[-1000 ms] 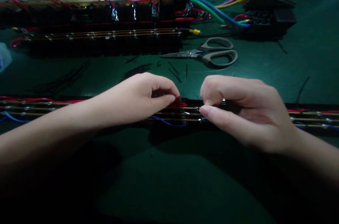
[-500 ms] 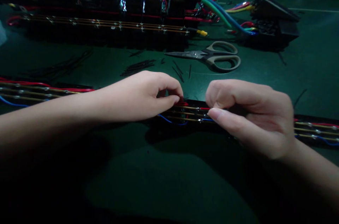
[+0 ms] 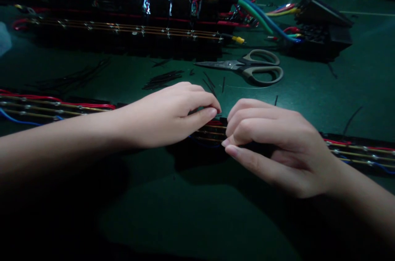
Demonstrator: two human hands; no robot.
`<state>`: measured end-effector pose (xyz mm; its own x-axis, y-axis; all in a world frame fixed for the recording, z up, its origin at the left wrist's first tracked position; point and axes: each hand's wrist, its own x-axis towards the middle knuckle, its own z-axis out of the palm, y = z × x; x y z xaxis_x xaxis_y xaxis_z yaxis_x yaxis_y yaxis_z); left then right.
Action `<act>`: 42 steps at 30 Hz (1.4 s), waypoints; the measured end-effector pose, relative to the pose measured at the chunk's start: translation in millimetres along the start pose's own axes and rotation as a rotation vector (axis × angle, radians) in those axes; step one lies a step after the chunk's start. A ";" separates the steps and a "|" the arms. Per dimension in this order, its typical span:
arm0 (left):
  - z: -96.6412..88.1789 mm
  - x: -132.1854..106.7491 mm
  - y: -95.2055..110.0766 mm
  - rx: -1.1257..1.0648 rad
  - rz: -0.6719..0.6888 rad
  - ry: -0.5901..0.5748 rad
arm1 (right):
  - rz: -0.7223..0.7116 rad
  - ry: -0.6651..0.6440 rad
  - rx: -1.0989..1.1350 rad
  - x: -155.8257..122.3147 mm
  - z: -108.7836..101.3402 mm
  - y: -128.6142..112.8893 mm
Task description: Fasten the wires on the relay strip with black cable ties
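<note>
A long black strip with brass rods, solder joints and red and blue wires runs across under both hands. Over its middle my left hand has thumb and forefinger pinched together; what lies between the tips is too small to make out. Just to the right, my right hand is closed, its thumb against the forefinger at the strip's front edge. Anything inside that pinch is hidden. The two hands' fingertips are close but apart, and the stretches of strip beneath them are covered.
Scissors with grey-green handles lie behind the hands. Short black pieces are scattered to their left. A second wired assembly stretches along the back, near a black connector box with coloured cables. All rest on a green tabletop.
My right hand has moved left and slightly toward me, nearer to my left hand. My left hand has shifted a little to the right, still pinched. The whole view has slid slightly.
</note>
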<state>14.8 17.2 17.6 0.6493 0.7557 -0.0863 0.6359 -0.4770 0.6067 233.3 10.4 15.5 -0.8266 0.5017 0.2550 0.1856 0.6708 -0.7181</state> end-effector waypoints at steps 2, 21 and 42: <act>0.0 0.0 0.3 0.017 0.031 -0.031 | -0.009 -0.004 -0.011 0.9 -0.2 -1.5; 0.5 -0.1 2.0 0.002 0.005 -0.160 | -0.029 0.016 -0.044 0.2 0.6 -2.3; 1.9 -1.4 1.0 0.005 0.016 -0.179 | 0.080 0.095 0.011 -2.0 0.4 1.8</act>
<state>15.4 14.8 16.9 0.7227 0.6565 -0.2163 0.6268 -0.4906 0.6054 235.0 10.3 13.4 -0.7551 0.6034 0.2562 0.2431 0.6207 -0.7454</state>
